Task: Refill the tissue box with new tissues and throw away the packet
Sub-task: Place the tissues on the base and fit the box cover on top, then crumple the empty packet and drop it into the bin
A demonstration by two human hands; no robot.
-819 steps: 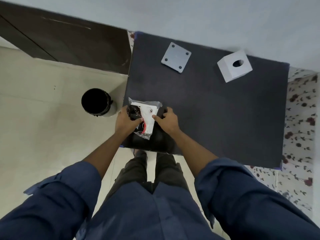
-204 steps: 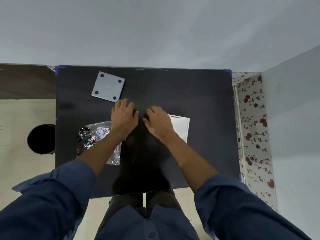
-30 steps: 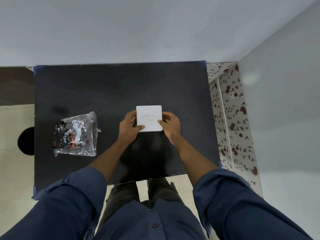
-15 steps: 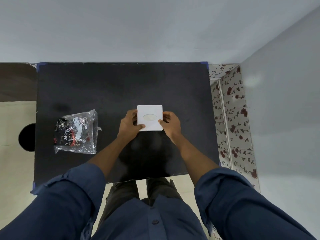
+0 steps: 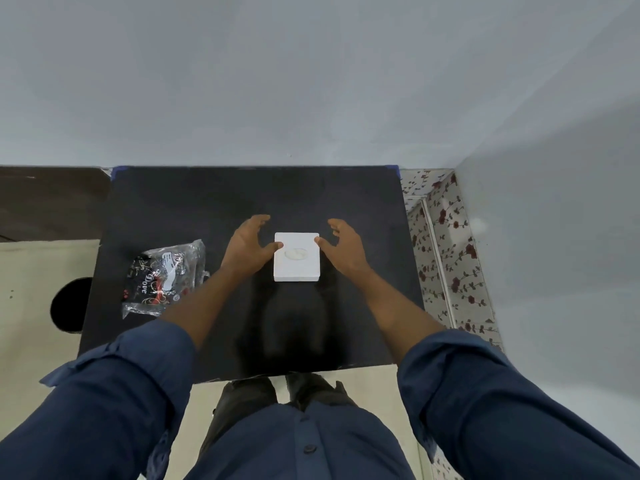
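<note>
The white tissue box (image 5: 296, 257) stands upright in the middle of the black table (image 5: 363, 209), and white tissue shows in its oval top slot. My left hand (image 5: 246, 250) is beside its left side, fingers spread, with the thumb tip at the box's top edge. My right hand (image 5: 343, 248) mirrors it on the right, fingers apart, thumb tip touching the box's right edge. The clear plastic packet (image 5: 162, 277) with black and red print lies flat on the table to the left, apart from both hands.
A black round bin (image 5: 68, 304) stands on the floor just past the table's left edge. A grey wall runs behind the table and along the right. Flowered covering (image 5: 446, 258) lies to the right of the table. A dark wooden panel (image 5: 48, 199) is at the far left.
Both hands have let go of the tissue box and opened, fingers spreading away from its sides. The box stays put. The view has tilted upward.
</note>
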